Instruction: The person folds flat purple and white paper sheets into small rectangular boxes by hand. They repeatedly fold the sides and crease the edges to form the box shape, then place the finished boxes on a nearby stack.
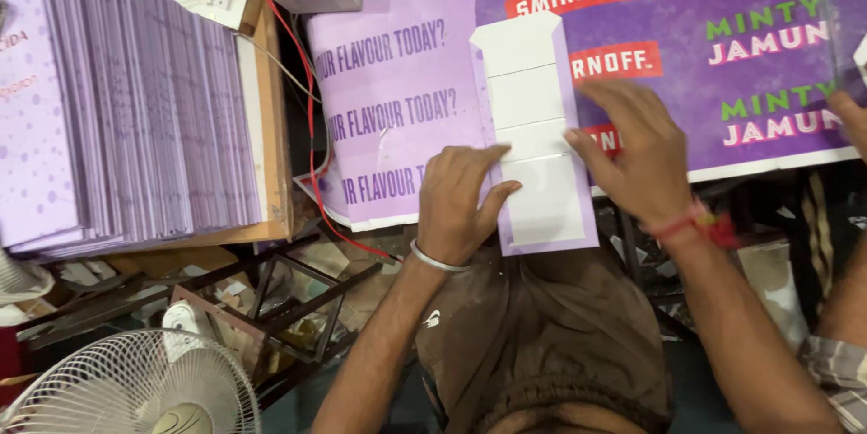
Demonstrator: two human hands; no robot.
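A white strip (pixel 533 127) is pressed flat on the purple sheet (pixel 397 82). It is pinned by the left hand (pixel 456 204) and right hand (pixel 632 149), fingers spread open, nothing gripped.

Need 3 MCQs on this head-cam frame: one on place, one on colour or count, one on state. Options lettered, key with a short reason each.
1. Where does the white folded card piece lie?
A. on the fan
B. on the purple printed sheet
C. on the floor

2. What colour is the wire that runs down beside the sheet stack?
A. red
B. green
C. yellow

3. How are the hands placed on the card piece?
A. both lifted clear of it
B. only one touches it
C. both press on it

Key: 1 B, the piece rests flat on the purple sheet at the table edge. 2 A, a thin red line runs between the stack and the sheet. 3 C, the left hand presses its lower left edge and the right hand its right edge.
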